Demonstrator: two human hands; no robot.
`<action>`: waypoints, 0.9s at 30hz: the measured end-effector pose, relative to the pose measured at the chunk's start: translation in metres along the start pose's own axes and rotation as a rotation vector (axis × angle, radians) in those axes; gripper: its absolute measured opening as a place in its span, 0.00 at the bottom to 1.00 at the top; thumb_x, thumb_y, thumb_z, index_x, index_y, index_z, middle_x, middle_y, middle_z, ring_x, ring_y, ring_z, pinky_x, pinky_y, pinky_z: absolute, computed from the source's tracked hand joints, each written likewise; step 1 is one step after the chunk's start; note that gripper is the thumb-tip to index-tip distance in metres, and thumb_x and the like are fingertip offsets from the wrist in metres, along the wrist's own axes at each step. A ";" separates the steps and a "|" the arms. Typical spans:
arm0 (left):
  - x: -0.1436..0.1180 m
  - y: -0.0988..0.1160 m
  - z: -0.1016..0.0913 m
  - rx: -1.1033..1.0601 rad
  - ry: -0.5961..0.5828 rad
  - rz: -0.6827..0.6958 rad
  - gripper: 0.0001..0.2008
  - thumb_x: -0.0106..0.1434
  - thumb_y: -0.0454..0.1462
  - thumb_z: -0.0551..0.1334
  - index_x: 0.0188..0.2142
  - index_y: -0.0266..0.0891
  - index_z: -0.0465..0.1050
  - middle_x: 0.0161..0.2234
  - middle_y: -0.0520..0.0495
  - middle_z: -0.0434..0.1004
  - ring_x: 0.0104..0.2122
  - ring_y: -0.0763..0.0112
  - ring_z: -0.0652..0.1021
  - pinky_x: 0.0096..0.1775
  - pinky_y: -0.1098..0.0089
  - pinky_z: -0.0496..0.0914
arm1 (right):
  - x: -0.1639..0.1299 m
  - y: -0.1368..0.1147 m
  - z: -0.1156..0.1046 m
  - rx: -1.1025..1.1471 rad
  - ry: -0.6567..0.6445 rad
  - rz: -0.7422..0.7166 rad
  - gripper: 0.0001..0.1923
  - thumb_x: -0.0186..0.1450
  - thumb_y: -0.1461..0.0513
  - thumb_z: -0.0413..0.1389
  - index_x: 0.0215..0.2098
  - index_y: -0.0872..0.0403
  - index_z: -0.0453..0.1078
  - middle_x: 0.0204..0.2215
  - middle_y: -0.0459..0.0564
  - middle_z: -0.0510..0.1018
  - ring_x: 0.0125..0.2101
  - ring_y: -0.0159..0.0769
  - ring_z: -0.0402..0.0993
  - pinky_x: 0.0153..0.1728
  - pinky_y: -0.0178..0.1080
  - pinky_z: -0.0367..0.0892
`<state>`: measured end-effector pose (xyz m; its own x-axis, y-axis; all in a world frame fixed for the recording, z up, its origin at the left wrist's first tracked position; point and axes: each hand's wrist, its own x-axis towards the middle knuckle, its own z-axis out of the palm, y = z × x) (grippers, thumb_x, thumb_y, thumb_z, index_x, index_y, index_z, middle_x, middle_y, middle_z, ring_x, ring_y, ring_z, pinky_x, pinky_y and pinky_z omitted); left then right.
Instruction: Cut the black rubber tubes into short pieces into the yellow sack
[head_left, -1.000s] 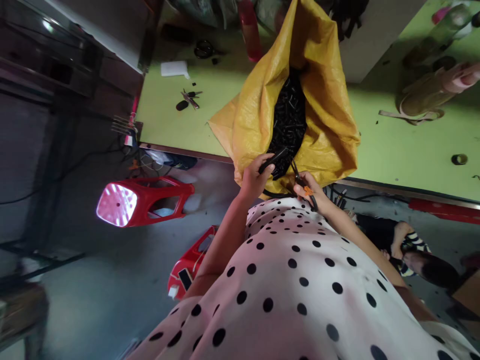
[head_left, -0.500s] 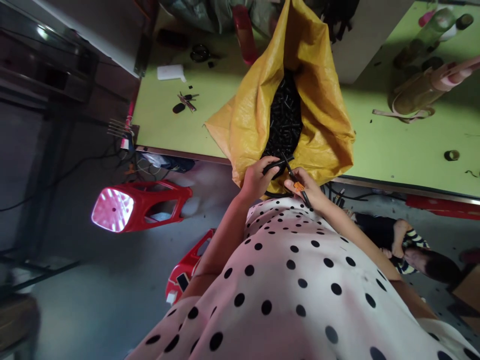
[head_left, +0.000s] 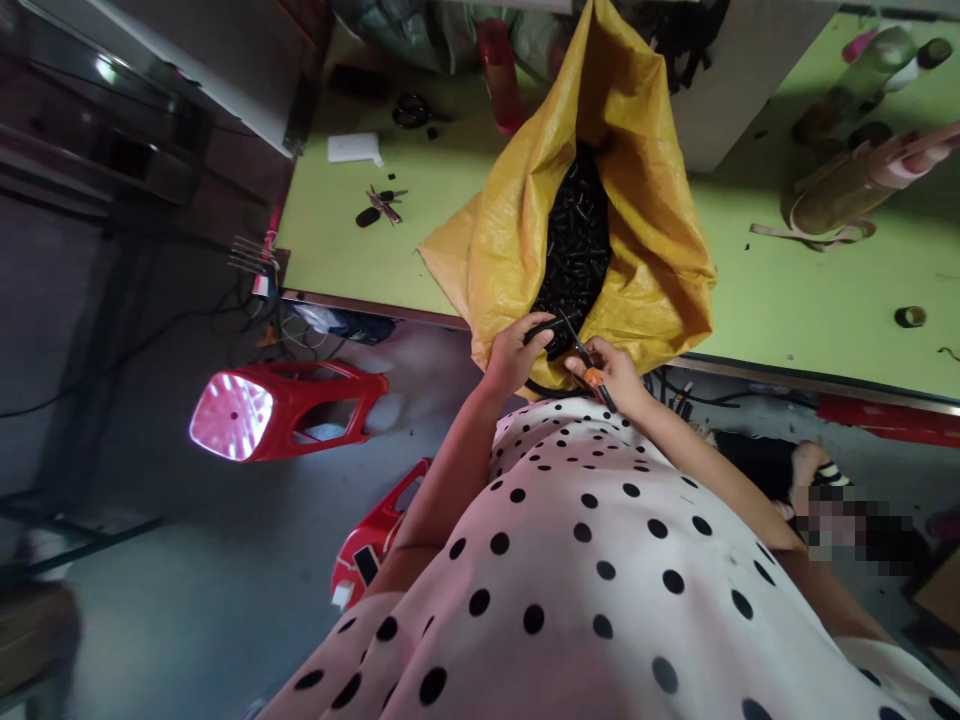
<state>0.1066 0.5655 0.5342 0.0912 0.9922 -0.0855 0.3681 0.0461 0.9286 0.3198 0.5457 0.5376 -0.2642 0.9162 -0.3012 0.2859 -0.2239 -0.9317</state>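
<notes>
Nearest the camera, a white top with black polka dots [head_left: 600, 560] fills the lower middle and lower right of the frame, with both bare forearms reaching up from it toward the centre. At centre, the left hand [head_left: 514, 352] is curled shut around a short black ribbed tube [head_left: 544, 329], which juts to the right from the fingers at the mouth of the sack. Just to its right, the right hand [head_left: 613, 368] is closed on a small pair of cutters with an orange mark on the handle [head_left: 586, 362]; the thin dark tip points up and left and meets the tube's end, though whether it actually bites the tube cannot be told.

Both hands sit at the lower lip of a yellow woven sack [head_left: 652, 230], which lies open on the near edge of a lime-green table [head_left: 795, 290] and holds a heap of small black tube pieces [head_left: 577, 240] in its centre.

Below the table edge, at left, a red plastic stool [head_left: 285, 410] lies on its side on the grey floor, and a second red stool [head_left: 375, 545] shows beside the left forearm. At lower right, another person in a striped sleeve [head_left: 829, 478] is low on the floor.

Further up the tabletop, in the upper left, lie a bunch of keys [head_left: 382, 203], a white pad [head_left: 354, 148] and black scissors [head_left: 411, 110]. A red bottle [head_left: 501, 75] stands at the top centre, behind the sack.
</notes>
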 end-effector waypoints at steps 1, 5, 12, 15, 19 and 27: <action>0.000 -0.001 0.000 0.007 -0.012 0.006 0.15 0.71 0.39 0.63 0.54 0.39 0.81 0.53 0.43 0.87 0.53 0.60 0.85 0.59 0.62 0.77 | 0.002 0.002 0.000 0.018 -0.011 0.015 0.35 0.57 0.31 0.68 0.32 0.50 0.64 0.22 0.40 0.62 0.25 0.32 0.56 0.27 0.38 0.52; 0.002 -0.004 0.001 0.030 -0.108 0.052 0.16 0.70 0.38 0.63 0.54 0.39 0.82 0.55 0.42 0.87 0.56 0.59 0.84 0.63 0.59 0.75 | 0.007 0.009 -0.004 0.118 -0.082 0.102 0.37 0.54 0.31 0.69 0.38 0.50 0.67 0.26 0.42 0.68 0.26 0.33 0.60 0.28 0.37 0.56; 0.007 -0.002 0.003 0.035 -0.080 0.009 0.15 0.71 0.38 0.63 0.54 0.39 0.82 0.55 0.43 0.87 0.56 0.60 0.84 0.62 0.60 0.75 | 0.012 0.008 -0.004 0.036 -0.082 0.050 0.37 0.58 0.28 0.64 0.33 0.51 0.69 0.23 0.42 0.65 0.25 0.33 0.59 0.28 0.38 0.54; 0.009 -0.004 0.002 0.023 -0.060 -0.008 0.14 0.71 0.38 0.63 0.53 0.39 0.82 0.55 0.43 0.87 0.56 0.60 0.84 0.62 0.61 0.75 | 0.012 0.006 -0.003 0.022 -0.074 0.036 0.37 0.57 0.28 0.65 0.31 0.52 0.69 0.22 0.42 0.65 0.24 0.32 0.58 0.27 0.38 0.53; 0.010 -0.007 0.003 -0.029 -0.018 -0.032 0.14 0.70 0.39 0.63 0.52 0.39 0.81 0.52 0.42 0.87 0.53 0.61 0.84 0.59 0.61 0.76 | 0.010 0.004 -0.003 0.048 -0.026 0.027 0.35 0.58 0.31 0.66 0.29 0.52 0.67 0.21 0.42 0.64 0.24 0.31 0.57 0.26 0.38 0.53; -0.002 0.021 0.014 0.023 -0.222 0.005 0.12 0.67 0.41 0.67 0.48 0.43 0.73 0.42 0.48 0.83 0.43 0.63 0.83 0.48 0.63 0.77 | 0.020 -0.022 -0.012 0.239 0.090 0.052 0.38 0.54 0.36 0.72 0.49 0.50 0.69 0.23 0.40 0.69 0.21 0.34 0.67 0.24 0.39 0.64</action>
<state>0.1272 0.5628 0.5486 0.2939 0.9422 -0.1608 0.3883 0.0361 0.9208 0.3194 0.5729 0.5550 -0.1686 0.9251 -0.3403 0.0683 -0.3334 -0.9403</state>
